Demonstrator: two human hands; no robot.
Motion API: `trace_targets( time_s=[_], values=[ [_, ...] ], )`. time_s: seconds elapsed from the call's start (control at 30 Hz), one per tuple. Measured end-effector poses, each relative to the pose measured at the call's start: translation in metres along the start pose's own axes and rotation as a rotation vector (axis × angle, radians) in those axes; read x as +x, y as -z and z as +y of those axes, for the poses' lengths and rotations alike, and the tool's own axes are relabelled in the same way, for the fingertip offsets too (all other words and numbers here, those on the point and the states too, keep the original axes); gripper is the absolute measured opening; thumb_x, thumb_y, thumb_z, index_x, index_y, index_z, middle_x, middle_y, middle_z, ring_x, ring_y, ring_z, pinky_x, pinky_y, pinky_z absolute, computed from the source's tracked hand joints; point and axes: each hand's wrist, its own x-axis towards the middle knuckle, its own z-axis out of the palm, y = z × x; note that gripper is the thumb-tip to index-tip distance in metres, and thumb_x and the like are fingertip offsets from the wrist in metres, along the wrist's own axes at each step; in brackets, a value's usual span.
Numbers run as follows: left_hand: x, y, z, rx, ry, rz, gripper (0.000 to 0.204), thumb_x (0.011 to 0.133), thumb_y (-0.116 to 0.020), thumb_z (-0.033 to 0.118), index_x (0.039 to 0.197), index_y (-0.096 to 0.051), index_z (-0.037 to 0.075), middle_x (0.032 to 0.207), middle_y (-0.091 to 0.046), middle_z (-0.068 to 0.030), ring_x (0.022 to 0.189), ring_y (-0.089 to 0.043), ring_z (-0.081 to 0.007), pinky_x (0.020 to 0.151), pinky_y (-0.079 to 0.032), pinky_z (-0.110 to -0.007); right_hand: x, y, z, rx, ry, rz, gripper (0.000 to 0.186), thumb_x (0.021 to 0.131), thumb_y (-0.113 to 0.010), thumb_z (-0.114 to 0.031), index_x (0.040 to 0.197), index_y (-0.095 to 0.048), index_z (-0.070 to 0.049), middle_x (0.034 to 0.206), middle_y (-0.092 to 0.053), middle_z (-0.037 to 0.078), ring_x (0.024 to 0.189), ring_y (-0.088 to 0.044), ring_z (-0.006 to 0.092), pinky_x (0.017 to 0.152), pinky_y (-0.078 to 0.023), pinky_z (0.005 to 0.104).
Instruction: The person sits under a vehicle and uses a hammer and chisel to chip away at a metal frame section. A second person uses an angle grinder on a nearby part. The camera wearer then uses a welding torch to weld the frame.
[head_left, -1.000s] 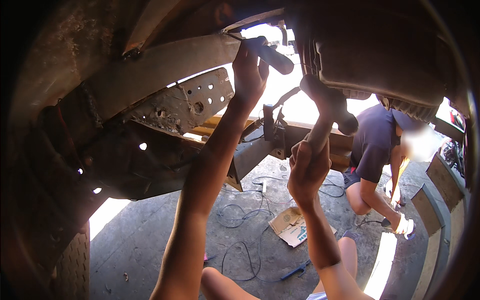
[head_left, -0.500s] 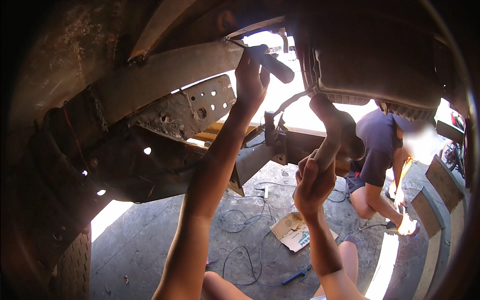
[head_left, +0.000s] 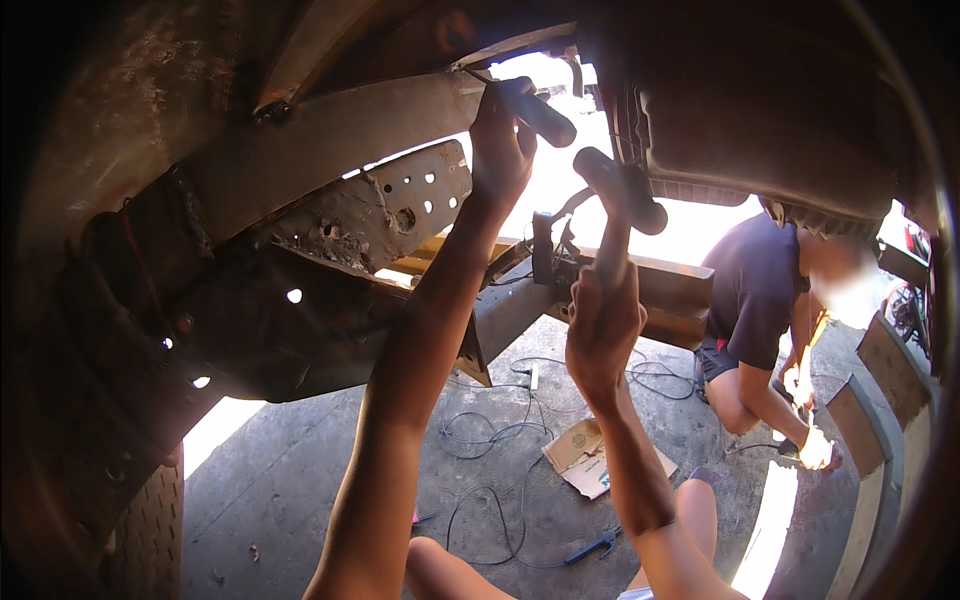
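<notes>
My left hand (head_left: 500, 155) is raised and closed around a screwdriver-like tool with a thick dark handle (head_left: 550, 122). Its thin shaft points up and left, to the edge of a long metal beam (head_left: 350, 130); the exact contact is hard to make out. Lower and to the right, my right hand (head_left: 604, 335) grips the handle of a hammer (head_left: 622, 195). The hammer's thick, dark head is upright, just below and right of the tool's handle end, with a gap between them.
A perforated metal bracket (head_left: 400, 200) hangs under the beam, and a dark housing (head_left: 770, 120) is overhead at right. Another person (head_left: 755, 290) crouches at right near bright light. Cables (head_left: 490, 430), flattened cardboard (head_left: 580, 455) and a blue-handled tool (head_left: 595, 545) lie on the concrete floor.
My right hand has swung the hammer up and left, bringing its head closer to the tool's handle end. My left hand has shifted only slightly, keeping its grip.
</notes>
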Motion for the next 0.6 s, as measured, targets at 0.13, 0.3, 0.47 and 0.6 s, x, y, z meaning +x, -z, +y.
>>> trace_targets(
  time_s=[0.13,0.3,0.47,0.6],
  values=[
    [-0.003,-0.004,0.001,0.058,-0.018,-0.005,0.036,0.08,-0.071,-0.007,0.113,-0.06,0.002,0.104,-0.064,-0.0096,0.09,-0.066,-0.0194,0.072,-0.057,-0.034,-0.008,-0.003,0.005,0.187,0.165,0.145,0.024,0.1,-0.054,-0.024,0.101,-0.048,-0.001,0.067,-0.053,0.002,0.052,-0.046,0.005,0.047,-0.036,0.0209],
    [0.0,0.001,0.002,0.054,-0.023,0.014,0.031,0.078,-0.073,-0.005,0.107,-0.063,0.001,0.103,-0.065,-0.011,0.089,-0.067,-0.0254,0.074,-0.056,-0.035,0.006,0.001,0.007,-0.035,-0.023,-0.091,0.023,0.101,-0.056,-0.022,0.098,-0.052,0.0,0.063,-0.057,0.002,0.052,-0.051,0.0071,0.048,-0.042,0.0289],
    [-0.004,-0.003,0.025,0.139,-0.105,-0.103,0.035,0.079,-0.073,-0.002,0.111,-0.063,0.005,0.102,-0.066,-0.0122,0.091,-0.068,-0.0281,0.076,-0.056,-0.036,-0.013,0.012,-0.003,0.194,-0.066,0.065,0.028,0.103,-0.053,-0.028,0.107,-0.048,-0.001,0.067,-0.047,-0.002,0.052,-0.038,0.0016,0.044,-0.029,0.0189],
    [-0.006,-0.005,0.034,0.134,-0.097,-0.07,0.033,0.077,-0.074,-0.004,0.107,-0.063,0.004,0.099,-0.067,-0.0128,0.09,-0.069,-0.0297,0.079,-0.057,-0.037,-0.021,0.03,-0.006,0.19,-0.15,0.05,0.026,0.099,-0.057,-0.022,0.104,-0.052,0.003,0.063,-0.055,0.007,0.054,-0.052,0.011,0.051,-0.04,0.0283]
  ],
)
